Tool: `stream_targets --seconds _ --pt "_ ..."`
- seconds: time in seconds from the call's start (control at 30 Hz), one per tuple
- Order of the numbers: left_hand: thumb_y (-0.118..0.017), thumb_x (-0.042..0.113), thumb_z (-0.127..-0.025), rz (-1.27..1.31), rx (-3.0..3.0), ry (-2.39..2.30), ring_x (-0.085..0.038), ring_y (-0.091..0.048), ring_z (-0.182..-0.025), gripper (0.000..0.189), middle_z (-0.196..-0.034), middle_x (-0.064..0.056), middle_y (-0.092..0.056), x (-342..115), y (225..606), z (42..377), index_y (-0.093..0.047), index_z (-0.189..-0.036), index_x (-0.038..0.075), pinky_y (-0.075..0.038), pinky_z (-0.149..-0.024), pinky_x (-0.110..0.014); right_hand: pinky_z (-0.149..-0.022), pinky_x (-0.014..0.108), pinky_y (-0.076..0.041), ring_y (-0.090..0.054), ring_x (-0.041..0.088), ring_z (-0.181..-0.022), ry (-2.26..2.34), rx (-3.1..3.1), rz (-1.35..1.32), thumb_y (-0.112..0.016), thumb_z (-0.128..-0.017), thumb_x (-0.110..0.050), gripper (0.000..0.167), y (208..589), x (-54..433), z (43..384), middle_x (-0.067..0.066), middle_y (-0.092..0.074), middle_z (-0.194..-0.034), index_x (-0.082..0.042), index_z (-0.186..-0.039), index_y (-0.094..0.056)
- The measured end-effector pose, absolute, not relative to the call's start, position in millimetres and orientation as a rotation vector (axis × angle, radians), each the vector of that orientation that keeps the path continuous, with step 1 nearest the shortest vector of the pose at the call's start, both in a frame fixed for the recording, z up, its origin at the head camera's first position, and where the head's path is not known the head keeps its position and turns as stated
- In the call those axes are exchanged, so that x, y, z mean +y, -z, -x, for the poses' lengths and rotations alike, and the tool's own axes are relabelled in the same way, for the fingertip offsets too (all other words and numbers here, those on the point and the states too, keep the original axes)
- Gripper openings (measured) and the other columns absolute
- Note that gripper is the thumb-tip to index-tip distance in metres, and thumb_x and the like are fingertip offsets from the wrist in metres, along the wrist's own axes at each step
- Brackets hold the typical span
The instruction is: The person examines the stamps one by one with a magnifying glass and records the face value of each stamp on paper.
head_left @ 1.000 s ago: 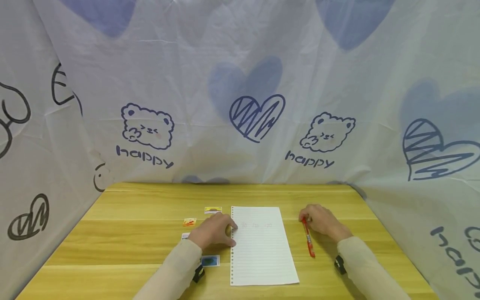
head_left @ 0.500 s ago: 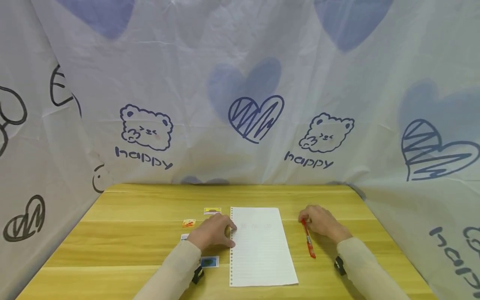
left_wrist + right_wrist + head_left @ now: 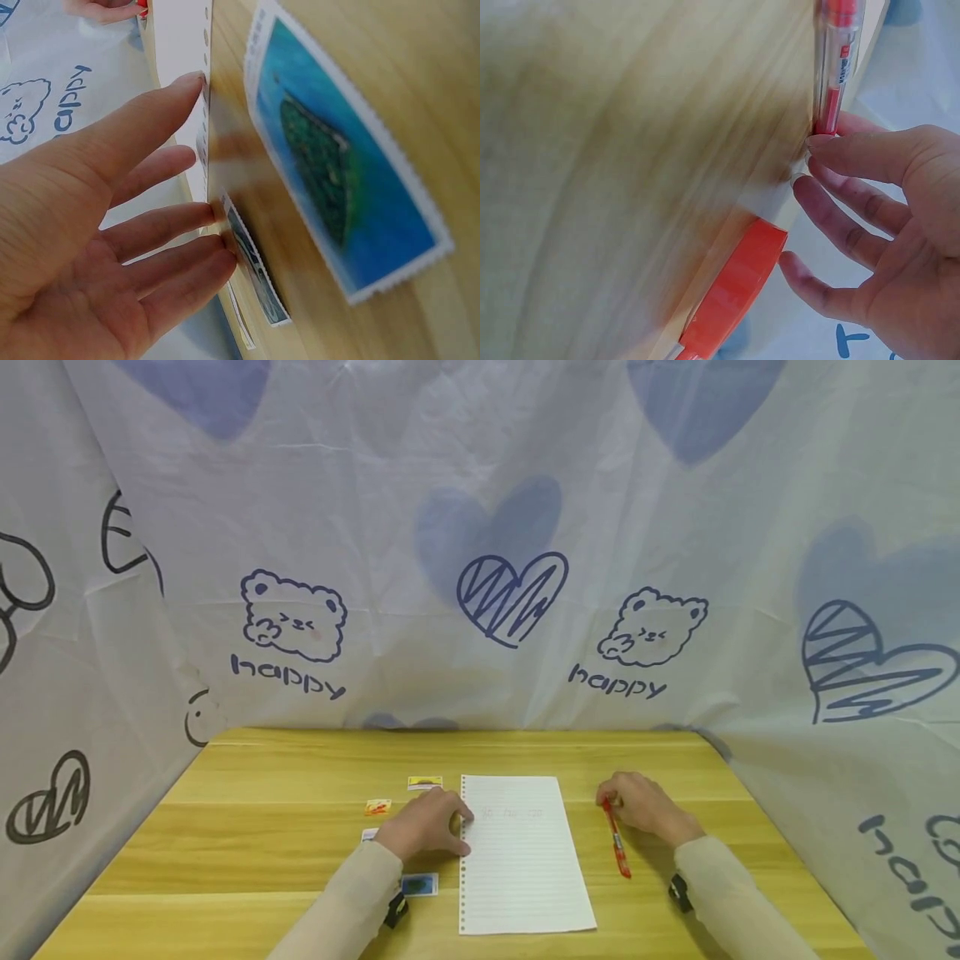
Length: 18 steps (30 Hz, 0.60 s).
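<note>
A lined loose-leaf sheet [image 3: 525, 877] with punched holes lies on the wooden table, faint reddish numbers near its top. My left hand [image 3: 423, 824] rests at its left edge, thumb and fingers spread and holding nothing. Around that hand lie postage stamps: a blue one with a green island [image 3: 322, 157], a dark one [image 3: 255, 262] by the fingertips, a yellow one [image 3: 425, 782] and an orange-red one [image 3: 378, 807]. Right of the sheet, my right hand [image 3: 641, 803] pinches the far end of a red pen [image 3: 618, 843] with a clear barrel, which lies along the table.
An orange-red object [image 3: 735, 292] of unclear kind sits near my right hand's lower fingers; in the head view the hand hides it. A white curtain [image 3: 390, 527] printed with hearts and bears hangs behind the table [image 3: 247, 843] and along both sides.
</note>
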<state>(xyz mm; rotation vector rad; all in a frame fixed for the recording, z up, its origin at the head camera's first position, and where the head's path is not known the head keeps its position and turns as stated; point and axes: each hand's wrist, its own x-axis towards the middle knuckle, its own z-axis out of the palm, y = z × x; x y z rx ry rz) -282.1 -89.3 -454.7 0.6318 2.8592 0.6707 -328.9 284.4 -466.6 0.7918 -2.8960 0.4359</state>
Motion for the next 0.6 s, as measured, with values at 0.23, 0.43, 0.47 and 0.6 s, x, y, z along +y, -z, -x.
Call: stream_targets --seconds 0.23,0.43,0.47,0.6 --pt "-0.089 0.023 -0.08 -0.688 2.887 -0.656 -0.022 -0.064 -0.093 0.036 -0.118 -0.008 -0.076 -93 454 289 -0.079 -0.113 0.01 -0.055 -0.089 -0.044 -0.08 0.048 -0.06 -0.07 0.026 -0.089 -0.442 -2.905 -0.77 -0.067 -0.079 0.012 0.031 463 285 332 0.008 -0.077 -0.094 -0.011 -0.096 -0.079" --pt "-0.077 0.019 -0.092 -0.666 2.938 -0.739 -0.03 -0.068 -0.105 0.03 -0.127 -0.011 -0.074 -104 447 293 -0.076 -0.12 0.007 -0.056 -0.096 -0.051 -0.084 0.051 -0.058 -0.069 0.03 -0.094 -0.481 -2.955 -0.698 -0.061 -0.084 0.012 0.034 454 287 331 0.013 -0.075 -0.102 -0.009 -0.106 -0.078" --pt "-0.076 0.019 -0.094 -0.655 2.949 -0.755 -0.032 -0.068 -0.113 0.03 -0.128 -0.011 -0.073 -107 445 293 -0.075 -0.121 0.007 -0.055 -0.101 -0.052 -0.086 0.052 -0.058 -0.069 0.031 -0.096 -0.496 -2.966 -0.678 -0.06 -0.085 0.012 0.035 452 288 330 0.015 -0.075 -0.104 -0.008 -0.109 -0.077" --pt "-0.072 0.018 -0.096 -0.612 2.998 -0.784 -0.036 -0.063 -0.127 0.032 -0.132 -0.011 -0.071 -120 440 293 -0.072 -0.126 0.007 -0.051 -0.108 -0.054 -0.093 0.055 -0.057 -0.068 0.035 -0.105 -0.552 -2.973 -0.599 -0.058 -0.089 0.01 0.037 446 293 328 0.018 -0.074 -0.116 -0.004 -0.119 -0.073"
